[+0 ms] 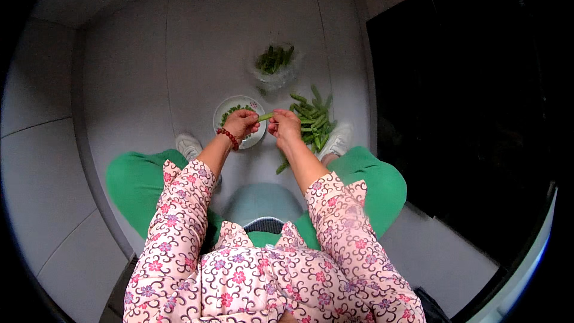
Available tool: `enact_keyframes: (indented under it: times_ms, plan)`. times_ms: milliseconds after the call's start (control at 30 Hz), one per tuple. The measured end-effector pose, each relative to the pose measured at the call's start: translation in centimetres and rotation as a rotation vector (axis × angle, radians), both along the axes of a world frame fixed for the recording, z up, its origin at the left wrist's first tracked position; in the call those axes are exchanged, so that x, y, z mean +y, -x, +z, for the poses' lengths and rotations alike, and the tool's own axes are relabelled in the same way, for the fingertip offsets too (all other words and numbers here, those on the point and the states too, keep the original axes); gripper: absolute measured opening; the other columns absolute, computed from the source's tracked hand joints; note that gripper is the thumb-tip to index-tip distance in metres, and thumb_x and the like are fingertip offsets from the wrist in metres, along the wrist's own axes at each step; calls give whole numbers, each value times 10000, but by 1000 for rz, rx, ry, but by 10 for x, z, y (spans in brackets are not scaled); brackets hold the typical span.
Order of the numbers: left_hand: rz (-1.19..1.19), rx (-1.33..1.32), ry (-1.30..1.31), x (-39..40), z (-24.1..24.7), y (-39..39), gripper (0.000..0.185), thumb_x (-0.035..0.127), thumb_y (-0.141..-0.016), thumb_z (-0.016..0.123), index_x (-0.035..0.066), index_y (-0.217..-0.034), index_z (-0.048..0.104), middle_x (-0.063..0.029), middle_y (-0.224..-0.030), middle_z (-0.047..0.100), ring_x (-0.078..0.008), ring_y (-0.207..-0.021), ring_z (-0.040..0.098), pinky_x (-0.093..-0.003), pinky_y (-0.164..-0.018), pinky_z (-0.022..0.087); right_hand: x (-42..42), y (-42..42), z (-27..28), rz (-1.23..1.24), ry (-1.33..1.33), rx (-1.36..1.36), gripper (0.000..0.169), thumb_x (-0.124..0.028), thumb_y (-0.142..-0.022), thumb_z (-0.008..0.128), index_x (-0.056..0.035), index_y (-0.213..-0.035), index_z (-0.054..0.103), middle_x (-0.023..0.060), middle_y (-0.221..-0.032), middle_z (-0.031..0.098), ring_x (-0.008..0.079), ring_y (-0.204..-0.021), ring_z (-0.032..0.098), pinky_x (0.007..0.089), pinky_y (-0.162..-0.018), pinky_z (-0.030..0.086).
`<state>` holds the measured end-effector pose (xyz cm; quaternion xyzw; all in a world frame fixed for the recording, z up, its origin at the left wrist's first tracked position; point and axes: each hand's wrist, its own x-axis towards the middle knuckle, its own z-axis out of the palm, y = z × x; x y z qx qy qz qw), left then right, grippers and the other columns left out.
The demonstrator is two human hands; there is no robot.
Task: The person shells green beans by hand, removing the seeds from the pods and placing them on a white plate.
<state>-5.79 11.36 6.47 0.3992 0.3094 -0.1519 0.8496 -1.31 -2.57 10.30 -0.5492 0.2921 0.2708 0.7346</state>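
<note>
A green pea pod (pixel 265 117) stretches between my two hands, one end in each. My left hand (pixel 241 123), with a red bead bracelet (pixel 228 138) at the wrist, pinches its left end above a white plate (pixel 217 119). Shelled green peas (pixel 234 110) lie on that plate, partly hidden under the hand. The pod's right end is in the fingers of my right hand (pixel 287 124), just left of a loose pile of pea pods (pixel 317 116) on the floor.
Beyond the plate stands a clear bag or bowl (pixel 274 81) with dark green pods (pixel 274 59) inside. A white shoe (pixel 337 140) borders the pile, and another shoe (pixel 188 144) is at left. A blue-grey stool (pixel 264 197) is beneath me. A black panel (pixel 448 98) fills the right side.
</note>
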Motion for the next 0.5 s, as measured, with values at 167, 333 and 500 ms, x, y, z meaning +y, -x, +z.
enact_keyframes:
  times_ms: [167, 333, 500]
  plan:
    - [134, -92, 38, 7, -7, -18, 125, 67, -837, 536, -19, -917, 491, -86, -795, 561, -164, -660, 579, -242, -581, 510, 6, -15, 13, 90, -127, -103, 293, -91, -851, 481, -37, -1137, 449, 87, -853, 576, 128, -537, 523, 250, -452, 428]
    - [229, -203, 110, 12, 18, -35, 276, 102, -868, 501, -52, -1089, 446, -122, -917, 564, -183, -794, 583, -264, -712, 506, 14, -29, 27, 103, -394, -261, 410, -101, -856, 485, -53, -1241, 352, 116, -1009, 562, 148, -664, 550, 285, -539, 452]
    - [152, -191, -51, 17, 15, -45, 344, 100, -859, 514, -57, -1150, 417, -127, -954, 568, -185, -824, 582, -276, -726, 502, 8, -34, 16, 92, -323, -178, 323, -90, -855, 484, -47, -1166, 409, 111, -983, 574, 143, -650, 536, 292, -547, 450]
